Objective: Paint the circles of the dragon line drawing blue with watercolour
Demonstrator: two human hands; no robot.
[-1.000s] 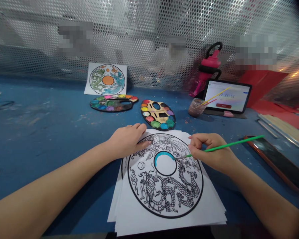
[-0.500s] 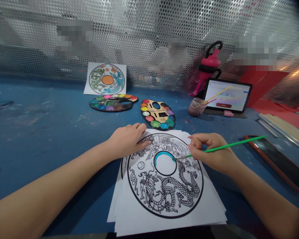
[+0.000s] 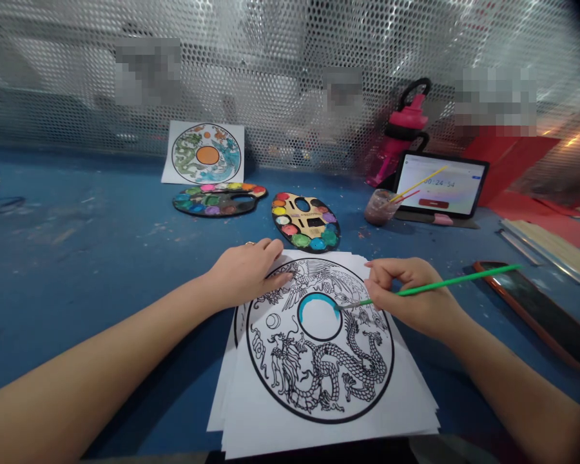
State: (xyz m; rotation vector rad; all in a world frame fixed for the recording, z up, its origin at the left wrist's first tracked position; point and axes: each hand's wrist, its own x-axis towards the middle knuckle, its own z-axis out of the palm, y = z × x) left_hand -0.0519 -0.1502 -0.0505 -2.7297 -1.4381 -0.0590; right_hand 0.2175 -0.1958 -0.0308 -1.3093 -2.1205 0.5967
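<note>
The right hand (image 3: 410, 296) pinched a green paintbrush (image 3: 439, 288), its tip pointing lower left, apparently at the blue ring (image 3: 314, 299); the left hand (image 3: 246, 274) lay spread on the dragon sheet (image 3: 319, 399).

Bare forearms (image 3: 101, 348) and a thin ring (image 3: 249, 243) on the left hand (image 3: 245, 274)

The worktop (image 3: 101, 270) was matt blue and rough, scuffed and flecked with dried paint. Behind it rose a perforated metal screen (image 3: 270, 77) with a bright, shiny finish. The paper sheets (image 3: 410, 406) looked smooth and matt. The paintbrush (image 3: 439, 287) had a glossy green handle. One palette (image 3: 294, 219) was pale, bare wood, while the other palette (image 3: 241, 198) looked like dark plastic. The pink bottle (image 3: 401, 138) was glossy plastic, the tablet (image 3: 439, 183) had a smooth glass screen, and the sticks (image 3: 555, 251) were plain, unvarnished wood.
</note>
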